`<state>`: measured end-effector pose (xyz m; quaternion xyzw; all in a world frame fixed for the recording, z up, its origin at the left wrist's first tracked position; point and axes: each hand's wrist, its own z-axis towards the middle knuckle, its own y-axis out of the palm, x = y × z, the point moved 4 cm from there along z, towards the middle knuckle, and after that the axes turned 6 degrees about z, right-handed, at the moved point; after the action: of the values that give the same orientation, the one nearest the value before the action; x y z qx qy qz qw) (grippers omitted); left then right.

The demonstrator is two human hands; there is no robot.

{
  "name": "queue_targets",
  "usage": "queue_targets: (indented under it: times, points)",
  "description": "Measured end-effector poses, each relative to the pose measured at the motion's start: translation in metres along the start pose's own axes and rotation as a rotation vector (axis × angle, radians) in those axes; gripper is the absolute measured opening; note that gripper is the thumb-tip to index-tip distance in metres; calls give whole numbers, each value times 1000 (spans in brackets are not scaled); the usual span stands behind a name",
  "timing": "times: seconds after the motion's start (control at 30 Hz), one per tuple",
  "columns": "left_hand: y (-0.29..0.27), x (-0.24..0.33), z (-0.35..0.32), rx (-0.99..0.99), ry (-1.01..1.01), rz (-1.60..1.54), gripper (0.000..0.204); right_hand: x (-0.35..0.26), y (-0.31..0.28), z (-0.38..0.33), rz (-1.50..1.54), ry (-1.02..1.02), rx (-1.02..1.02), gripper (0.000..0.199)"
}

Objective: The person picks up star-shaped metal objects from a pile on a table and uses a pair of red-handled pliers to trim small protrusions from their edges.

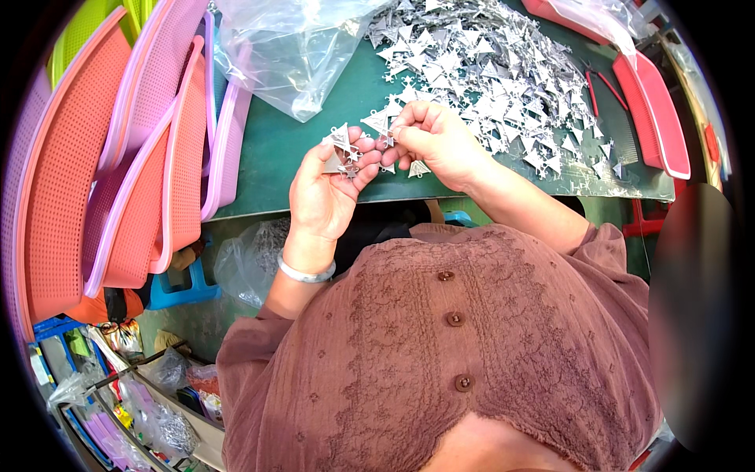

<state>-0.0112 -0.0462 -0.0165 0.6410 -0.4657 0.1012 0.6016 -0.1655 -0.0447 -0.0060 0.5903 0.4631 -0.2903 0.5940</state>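
Metal pieces (342, 139), flat, silver and triangular with small knobbed ends, rest in the person's left hand (321, 193), which is turned palm up above the near edge of a green table (271, 161). Its fingers curl loosely around several of them, the thumb standing up along the left side. A pale bracelet (307, 273) circles that wrist. Just to the right, the right hand (447, 148) reaches in with its palm down, thumb and forefinger pinched on one small piece (387, 140); the fingertips of the two hands are so close that I cannot tell whether they touch. A single triangular piece (419, 168) lies on the tabletop beneath the right hand's curled fingers.

Beyond the hands, a broad heap of the same silver parts (487, 67) spreads across the far middle of the table, thinning out toward the right and near edge. A pair of red-handled pliers (592, 93) lies at the heap's right side, handles apart, and a red plastic basket (646, 110) stands just right of it. A clear plastic bag (299, 47) is spread on the far left of the tabletop. Perforated baskets (71, 173) in coral, purple and green crowd the left side, nested and tilted. Below them, near the table's left end, are a blue stool (185, 289) and a clear bag (245, 263) of greyish contents.
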Motion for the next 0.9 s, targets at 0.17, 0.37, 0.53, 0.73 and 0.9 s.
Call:
queue_targets:
  times: [0.17,0.37,0.53,0.73,0.9]
  points:
    - [3,-2,2,35,18,45,23,-5,2,-1,-275,-146,10,5]
    - [10,-1,3,46,83,104,17,-7,9,-7,-631,-410,-43,12]
    - [1,-3,6,105,94,111,18,-3,4,-4,-387,-220,-78,18]
    - [2,0,7,123,93,160,18,-2,-7,-3,-129,-126,-42,21]
    - [2,-1,8,144,82,171,19,-4,-6,-3,-128,-65,-45,19]
